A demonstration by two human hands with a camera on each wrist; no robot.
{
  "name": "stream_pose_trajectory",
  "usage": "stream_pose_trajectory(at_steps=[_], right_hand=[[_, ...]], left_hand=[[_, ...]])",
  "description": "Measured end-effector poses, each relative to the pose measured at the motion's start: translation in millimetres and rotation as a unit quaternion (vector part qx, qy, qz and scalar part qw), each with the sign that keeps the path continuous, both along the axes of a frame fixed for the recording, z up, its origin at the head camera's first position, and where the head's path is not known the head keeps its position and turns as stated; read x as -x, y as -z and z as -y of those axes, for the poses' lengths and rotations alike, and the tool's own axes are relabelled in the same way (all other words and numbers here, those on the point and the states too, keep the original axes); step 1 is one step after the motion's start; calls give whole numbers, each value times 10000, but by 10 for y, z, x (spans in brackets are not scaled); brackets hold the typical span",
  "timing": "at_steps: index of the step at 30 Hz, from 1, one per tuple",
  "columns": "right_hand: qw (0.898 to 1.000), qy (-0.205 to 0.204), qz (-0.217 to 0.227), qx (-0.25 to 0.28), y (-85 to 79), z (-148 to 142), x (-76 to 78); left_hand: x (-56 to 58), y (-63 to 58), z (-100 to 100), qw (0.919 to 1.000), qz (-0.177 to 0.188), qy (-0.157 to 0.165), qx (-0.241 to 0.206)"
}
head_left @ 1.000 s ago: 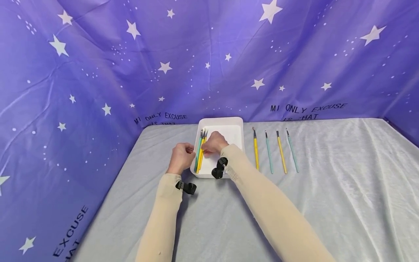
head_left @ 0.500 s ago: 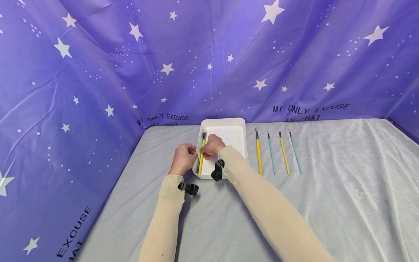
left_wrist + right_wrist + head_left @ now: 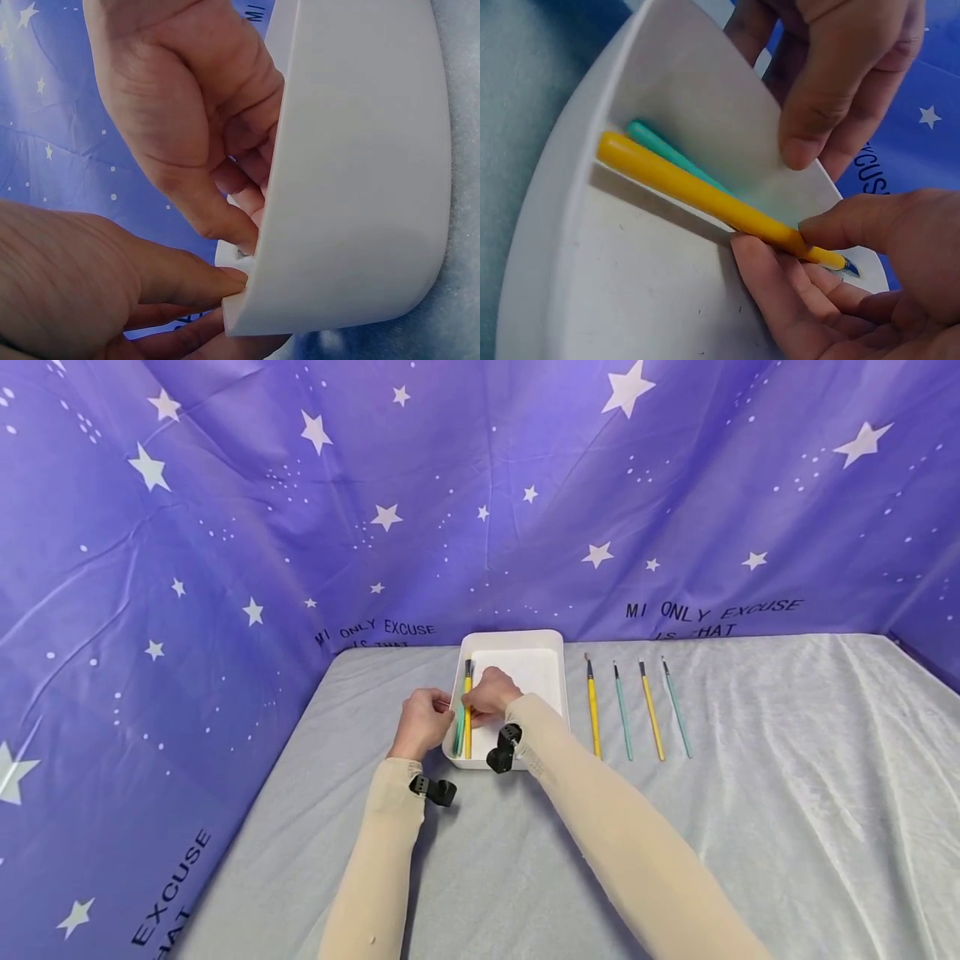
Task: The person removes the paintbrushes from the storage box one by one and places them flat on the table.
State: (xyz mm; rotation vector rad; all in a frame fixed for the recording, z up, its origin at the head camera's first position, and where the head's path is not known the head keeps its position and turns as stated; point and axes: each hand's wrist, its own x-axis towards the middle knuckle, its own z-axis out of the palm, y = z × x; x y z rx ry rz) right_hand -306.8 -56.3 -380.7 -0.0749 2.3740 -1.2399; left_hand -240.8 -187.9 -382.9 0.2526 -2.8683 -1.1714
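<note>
A white tray (image 3: 527, 667) stands at the back of the table. My left hand (image 3: 422, 723) pinches its left rim, thumb inside and fingers outside, as the left wrist view shows against the tray wall (image 3: 352, 165). Inside the tray, my right hand (image 3: 492, 692) pinches a yellow paintbrush (image 3: 686, 187) between thumb and fingers, its bristles pointing to the far end. Beside it, along the left wall, lies a green paintbrush (image 3: 667, 154), partly hidden behind the yellow one in the right wrist view.
Right of the tray several paintbrushes lie in a row: a thick yellow one (image 3: 593, 710), a teal one (image 3: 623, 710), a thinner yellow one (image 3: 652, 710) and another teal one (image 3: 677, 708). A grey cloth (image 3: 787, 793) covers the table; a purple starry curtain (image 3: 450, 460) hangs behind.
The brushes at the tray's left side looked bundled closer together; the yellow one in my right hand now stands slightly apart from the green. My left hand stays at the rim.
</note>
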Motion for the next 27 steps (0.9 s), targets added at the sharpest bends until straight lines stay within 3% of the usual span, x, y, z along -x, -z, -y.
stream_pose_trajectory(at_steps=[5, 27], right_hand=[[9995, -172, -202, -155, -41, -87, -21], [9946, -79, 44, 1030, -196, -387, -132]], left_hand=[[0, 4, -3, 10000, 26, -11, -13], [3, -13, 0, 10000, 27, -88, -28]])
